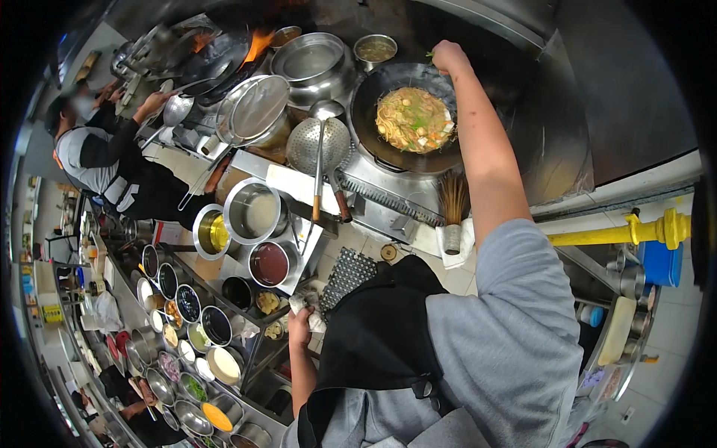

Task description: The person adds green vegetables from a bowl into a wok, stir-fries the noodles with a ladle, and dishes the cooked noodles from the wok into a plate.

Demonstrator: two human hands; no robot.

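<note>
Over the far edge of a black wok [366, 112], my right hand [449, 58] is closed, with bits of green herb [430, 54] showing at its fingertips. The wok holds noodles [413, 119] with egg, vegetables and green pieces. Lower down, beside the counter, my left hand [300, 325] is wrapped round a whitish cloth [316, 317]. A perforated strainer [302, 148] and a long-handled ladle [326, 110] lie left of the wok.
Metal pots [310, 60] stand behind the strainer. A bamboo brush [452, 213] rests near the wok on a white cloth [448, 250]. Sauce pots [273, 263] and many ingredient bowls [224, 366] fill the left side. Another person [97, 160] works at a flaming wok.
</note>
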